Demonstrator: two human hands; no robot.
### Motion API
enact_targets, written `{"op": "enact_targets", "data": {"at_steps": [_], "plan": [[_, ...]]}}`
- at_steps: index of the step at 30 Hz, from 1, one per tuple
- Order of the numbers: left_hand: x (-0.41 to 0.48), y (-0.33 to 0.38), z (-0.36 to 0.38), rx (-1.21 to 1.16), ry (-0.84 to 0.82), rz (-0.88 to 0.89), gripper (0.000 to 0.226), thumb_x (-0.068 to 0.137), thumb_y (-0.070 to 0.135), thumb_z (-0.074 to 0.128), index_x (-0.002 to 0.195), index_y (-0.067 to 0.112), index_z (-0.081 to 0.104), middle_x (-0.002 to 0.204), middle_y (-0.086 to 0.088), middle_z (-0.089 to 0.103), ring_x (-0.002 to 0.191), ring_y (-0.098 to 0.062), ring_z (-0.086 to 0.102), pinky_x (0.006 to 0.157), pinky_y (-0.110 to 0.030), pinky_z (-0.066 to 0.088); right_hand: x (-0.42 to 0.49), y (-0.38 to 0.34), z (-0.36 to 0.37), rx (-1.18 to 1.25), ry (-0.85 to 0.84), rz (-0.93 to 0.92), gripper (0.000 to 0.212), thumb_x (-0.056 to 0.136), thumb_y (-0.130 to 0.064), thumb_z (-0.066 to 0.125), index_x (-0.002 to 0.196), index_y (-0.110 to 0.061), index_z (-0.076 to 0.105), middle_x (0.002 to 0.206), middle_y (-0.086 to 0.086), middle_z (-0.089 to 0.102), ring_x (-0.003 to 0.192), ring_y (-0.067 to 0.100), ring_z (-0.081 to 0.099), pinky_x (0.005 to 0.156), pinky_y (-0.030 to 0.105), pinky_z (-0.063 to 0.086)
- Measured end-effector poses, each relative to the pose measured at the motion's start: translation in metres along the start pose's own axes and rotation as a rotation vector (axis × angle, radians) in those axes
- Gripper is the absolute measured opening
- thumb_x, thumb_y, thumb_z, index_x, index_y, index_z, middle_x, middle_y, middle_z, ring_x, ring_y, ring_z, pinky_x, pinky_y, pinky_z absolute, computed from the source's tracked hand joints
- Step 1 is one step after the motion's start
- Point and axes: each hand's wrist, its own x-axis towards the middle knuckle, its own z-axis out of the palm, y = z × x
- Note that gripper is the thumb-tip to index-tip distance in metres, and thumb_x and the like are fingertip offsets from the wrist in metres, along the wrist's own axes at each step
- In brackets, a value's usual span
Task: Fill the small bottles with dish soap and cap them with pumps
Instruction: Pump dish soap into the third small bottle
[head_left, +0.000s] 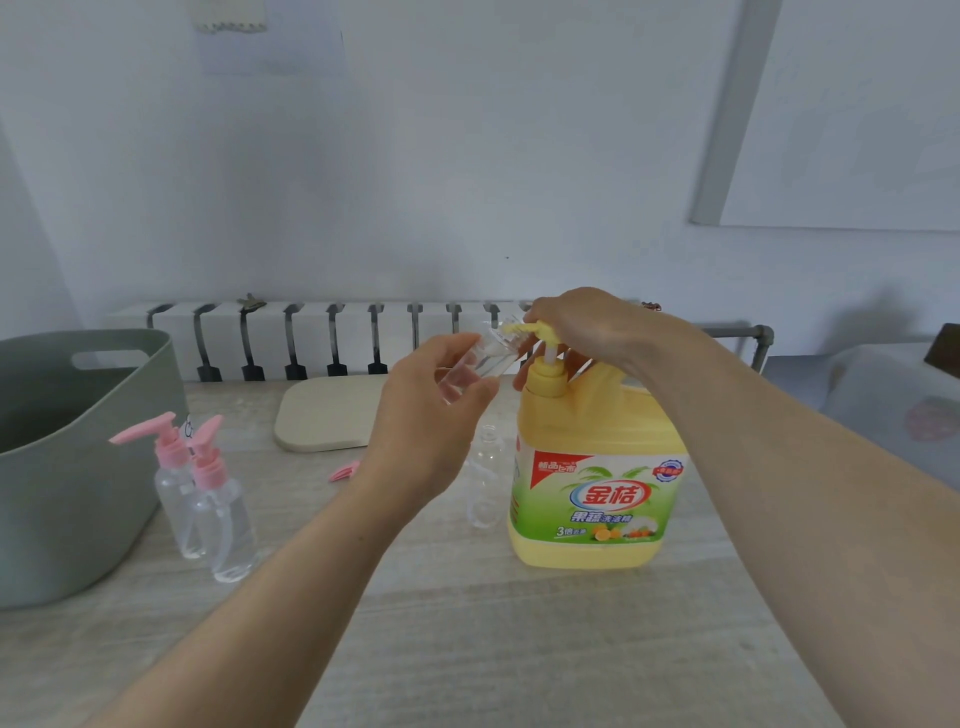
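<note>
Clear plastic small bottle (470, 366) is being gripped, tilted, by the raised left hand (431, 410); just beside it, the pump head (540, 331) of the yellow plastic jug (592, 431) is being clasped by the arched right hand (582, 325).

Table (519, 649): light wood-grain top. Far left: grey tub (67, 493). Just right of the tub: two capped bottles (228, 525), upright, close together, pink pumps fitted. Centre rear: beige board (322, 415), lying flat. Near the board's front edge: loose pump (345, 470), pink. Right of centre: soap jug (597, 488), upright, with an open bottle (485, 483) just beside its left face.
</note>
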Motion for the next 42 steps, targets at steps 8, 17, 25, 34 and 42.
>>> {"op": "enact_targets", "data": {"at_steps": [8,17,25,34,42], "plan": [[-0.002,0.0,0.0,0.014,0.003,0.007,0.039,0.091,0.019,0.066,0.129,0.022,0.059,0.105,0.013,0.065,0.093,0.003,0.057,0.066,0.004,0.038,-0.012,-0.005,-0.001,0.089,0.003,0.028,0.047,0.097,-0.037,0.038,0.079,-0.005,0.067,0.049,-0.015,0.064,0.063,0.01,0.058,0.048,0.018,0.043],[0.0,0.001,0.0,0.004,0.017,0.013,0.037,0.09,0.019,0.067,0.126,0.023,0.06,0.098,0.019,0.063,0.088,0.003,0.057,0.065,0.003,0.038,-0.018,-0.01,-0.005,0.217,-0.027,0.037,0.044,0.094,-0.04,0.037,0.097,-0.011,0.069,0.074,-0.003,0.075,0.075,0.023,0.063,0.074,0.032,0.053],[0.001,0.002,0.001,0.012,0.025,0.027,0.037,0.09,0.018,0.067,0.126,0.025,0.06,0.1,0.018,0.063,0.089,0.008,0.057,0.066,0.004,0.038,-0.014,-0.007,-0.002,0.171,0.0,0.024,0.051,0.095,-0.035,0.039,0.062,-0.017,0.074,0.069,0.001,0.074,0.082,0.026,0.065,0.075,0.033,0.054],[0.001,-0.002,0.0,0.026,0.013,0.018,0.037,0.09,0.018,0.067,0.127,0.025,0.059,0.1,0.016,0.064,0.09,0.003,0.057,0.065,0.004,0.038,-0.005,0.0,0.002,0.052,0.075,0.001,0.043,0.093,-0.027,0.035,0.057,-0.011,0.054,0.04,-0.023,0.055,0.062,0.011,0.051,0.052,0.023,0.034],[0.0,-0.003,0.001,0.018,0.005,0.006,0.039,0.09,0.019,0.067,0.128,0.023,0.06,0.1,0.011,0.066,0.094,-0.004,0.059,0.068,-0.008,0.04,-0.002,0.001,0.003,0.012,0.075,-0.003,0.054,0.093,-0.027,0.036,0.045,-0.016,0.057,0.04,-0.025,0.055,0.063,0.015,0.05,0.054,0.026,0.033]]}}
